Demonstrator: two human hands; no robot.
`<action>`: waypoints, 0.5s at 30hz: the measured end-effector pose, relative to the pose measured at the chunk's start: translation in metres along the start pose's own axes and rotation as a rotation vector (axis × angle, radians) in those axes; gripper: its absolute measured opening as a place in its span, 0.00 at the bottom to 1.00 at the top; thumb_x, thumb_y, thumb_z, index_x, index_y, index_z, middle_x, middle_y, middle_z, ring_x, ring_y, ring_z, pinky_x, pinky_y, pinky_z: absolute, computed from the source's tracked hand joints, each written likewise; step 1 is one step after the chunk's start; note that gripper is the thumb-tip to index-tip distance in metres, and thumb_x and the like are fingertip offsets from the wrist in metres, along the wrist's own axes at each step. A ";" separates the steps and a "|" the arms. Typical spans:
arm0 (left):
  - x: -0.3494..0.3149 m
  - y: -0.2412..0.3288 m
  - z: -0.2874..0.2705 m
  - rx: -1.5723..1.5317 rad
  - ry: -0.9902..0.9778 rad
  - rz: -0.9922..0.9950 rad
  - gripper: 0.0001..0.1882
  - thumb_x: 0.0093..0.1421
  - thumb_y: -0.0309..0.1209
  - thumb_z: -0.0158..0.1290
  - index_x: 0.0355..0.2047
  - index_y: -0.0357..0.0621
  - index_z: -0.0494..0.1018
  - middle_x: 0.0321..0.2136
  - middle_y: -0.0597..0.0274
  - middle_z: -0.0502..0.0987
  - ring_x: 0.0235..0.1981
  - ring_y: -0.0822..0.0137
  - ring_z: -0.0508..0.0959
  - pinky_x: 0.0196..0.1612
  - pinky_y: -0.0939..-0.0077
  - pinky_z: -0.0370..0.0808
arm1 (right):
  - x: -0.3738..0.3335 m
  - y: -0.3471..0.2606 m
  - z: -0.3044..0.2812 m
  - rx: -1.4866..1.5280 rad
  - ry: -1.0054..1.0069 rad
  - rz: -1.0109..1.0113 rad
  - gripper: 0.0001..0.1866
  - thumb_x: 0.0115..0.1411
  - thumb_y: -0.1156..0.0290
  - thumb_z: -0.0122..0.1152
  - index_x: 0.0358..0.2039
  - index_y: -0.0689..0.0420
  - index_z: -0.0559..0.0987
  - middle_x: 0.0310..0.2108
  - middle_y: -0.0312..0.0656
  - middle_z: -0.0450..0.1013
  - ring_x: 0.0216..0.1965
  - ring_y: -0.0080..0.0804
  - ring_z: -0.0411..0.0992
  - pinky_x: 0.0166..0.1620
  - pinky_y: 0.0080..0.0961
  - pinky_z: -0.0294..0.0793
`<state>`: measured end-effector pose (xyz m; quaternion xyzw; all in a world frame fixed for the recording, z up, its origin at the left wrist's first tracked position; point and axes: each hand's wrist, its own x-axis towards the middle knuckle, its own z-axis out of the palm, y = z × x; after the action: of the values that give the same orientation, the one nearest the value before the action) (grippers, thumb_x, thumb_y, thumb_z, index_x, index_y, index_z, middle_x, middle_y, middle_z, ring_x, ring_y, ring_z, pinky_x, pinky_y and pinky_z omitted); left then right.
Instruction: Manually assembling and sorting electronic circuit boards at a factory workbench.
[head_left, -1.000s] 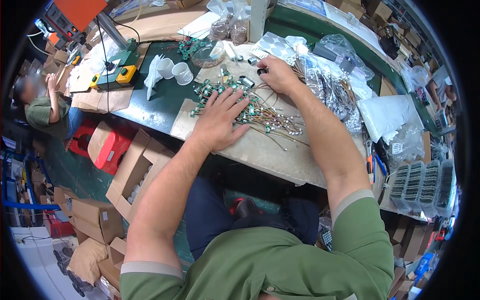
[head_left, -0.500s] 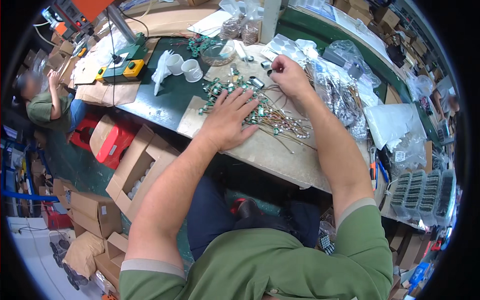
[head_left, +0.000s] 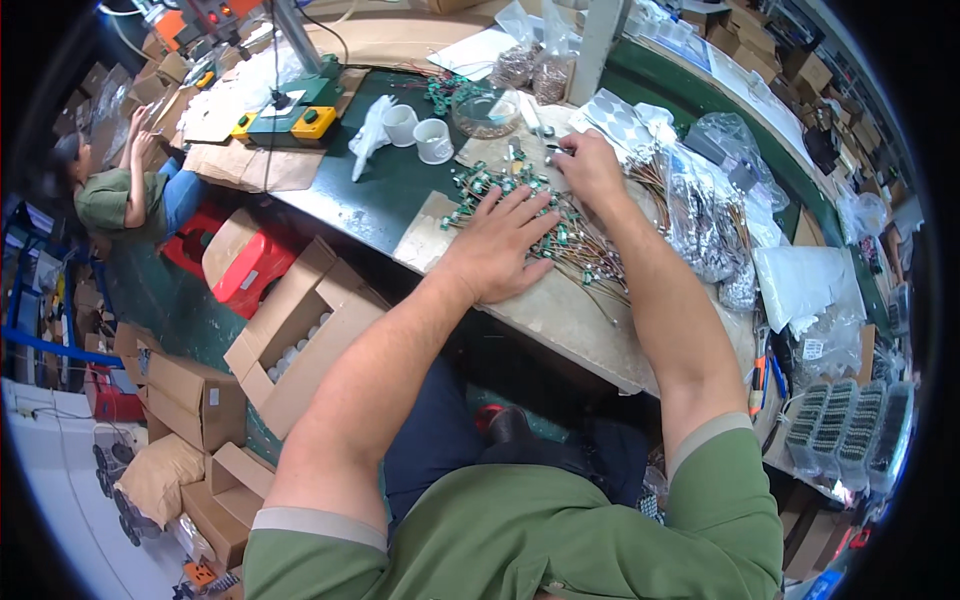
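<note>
My left hand (head_left: 498,245) lies flat with its fingers spread over a heap of small green circuit boards (head_left: 482,183) with thin brown wire leads (head_left: 592,250). Beyond the heap and to its right is my right hand (head_left: 592,172). Its thumb and fingers are bent together at a small dark and silvery piece; what exactly they grip is too small to make out. The heap rests on a worn beige board (head_left: 425,232) at the front of the bench.
White plastic cups (head_left: 433,141) and a clear round dish (head_left: 487,110) stand behind the heap. Bagged silvery parts (head_left: 698,225) lie to the right. An open carton (head_left: 330,338) and a red stool (head_left: 240,265) are at lower left. Another person (head_left: 125,195) sits at far left.
The whole view has shifted, so the bench sits farther right and a little lower. My left hand stays spread on the heap; my right hand remains bent beyond it, slightly nearer the left.
</note>
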<state>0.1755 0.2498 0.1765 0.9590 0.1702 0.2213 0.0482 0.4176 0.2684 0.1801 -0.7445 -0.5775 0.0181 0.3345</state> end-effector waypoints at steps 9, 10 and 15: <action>-0.001 0.010 0.006 -0.119 0.124 0.067 0.33 0.61 0.46 0.57 0.64 0.45 0.70 0.68 0.50 0.67 0.70 0.43 0.64 0.74 0.40 0.54 | -0.066 0.011 -0.061 0.260 0.110 -0.120 0.12 0.64 0.74 0.60 0.46 0.64 0.84 0.39 0.43 0.75 0.38 0.38 0.73 0.47 0.29 0.73; -0.003 0.011 0.008 -0.097 0.133 0.054 0.33 0.61 0.46 0.57 0.64 0.45 0.70 0.68 0.50 0.67 0.70 0.43 0.64 0.74 0.40 0.54 | -0.077 0.016 -0.066 0.272 0.120 -0.142 0.13 0.64 0.75 0.59 0.48 0.64 0.82 0.40 0.42 0.75 0.37 0.35 0.73 0.46 0.28 0.74; -0.004 0.015 0.013 -0.080 0.095 0.055 0.33 0.61 0.46 0.57 0.64 0.46 0.69 0.68 0.50 0.68 0.70 0.43 0.64 0.74 0.40 0.53 | -0.141 0.035 -0.088 0.727 0.164 0.144 0.18 0.65 0.80 0.57 0.56 0.61 0.75 0.40 0.39 0.73 0.34 0.24 0.70 0.38 0.19 0.73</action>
<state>0.1827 0.2344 0.1660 0.9491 0.1367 0.2744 0.0723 0.4370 0.0995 0.1799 -0.6148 -0.4507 0.1859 0.6199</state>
